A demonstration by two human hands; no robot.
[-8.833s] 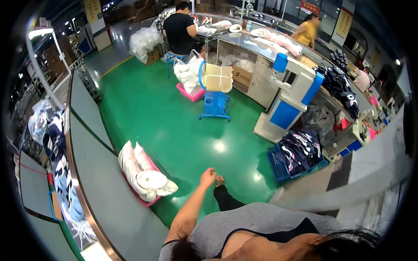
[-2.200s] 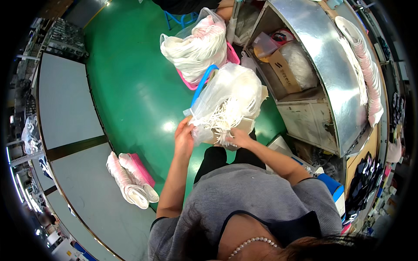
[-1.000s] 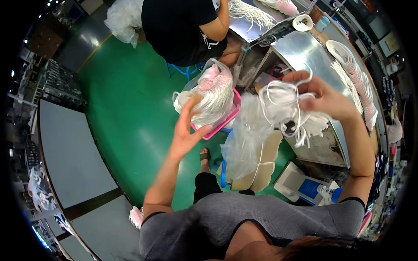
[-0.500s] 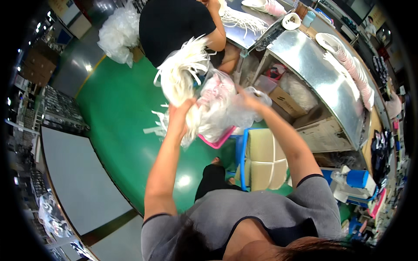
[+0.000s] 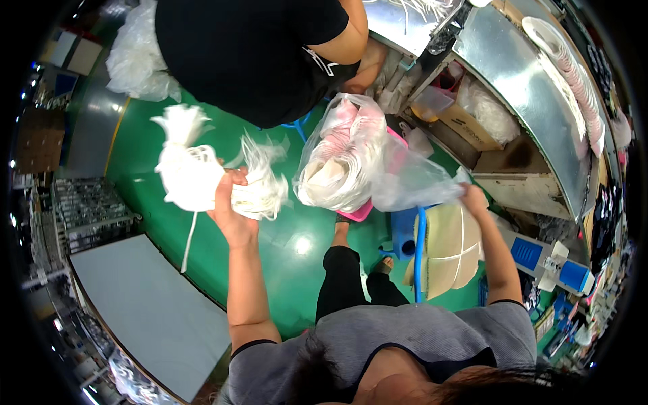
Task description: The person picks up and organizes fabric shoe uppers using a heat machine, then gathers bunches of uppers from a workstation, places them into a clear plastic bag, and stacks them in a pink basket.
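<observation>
My left hand [image 5: 233,212] is closed round the middle of a thick bundle of white cords [image 5: 189,177]. Loose ends fan out on both sides of the fist, and one strand dangles below. Off to the right, my right hand [image 5: 474,200] pinches the edge of a clear plastic bag [image 5: 413,181] and draws its mouth out sideways. Inside the bag sits a curved stack of white and pink pieces [image 5: 341,162], their exact kind unclear. A pink container or tray [image 5: 362,212] shows partly from under the bag.
A person in black [image 5: 250,61] sits just ahead. Right of them stands a metal-topped bench [image 5: 503,74] with a carton [image 5: 472,128] on its shelf. Tied beige sheets [image 5: 445,250] lie beside a blue rail [image 5: 420,253]. A grey-topped table [image 5: 148,304] is at left.
My left hand has swung left with the white cords, away from the bag. My right hand has moved right and nearer me, stretching the bag's edge. The seated person appears closer.
</observation>
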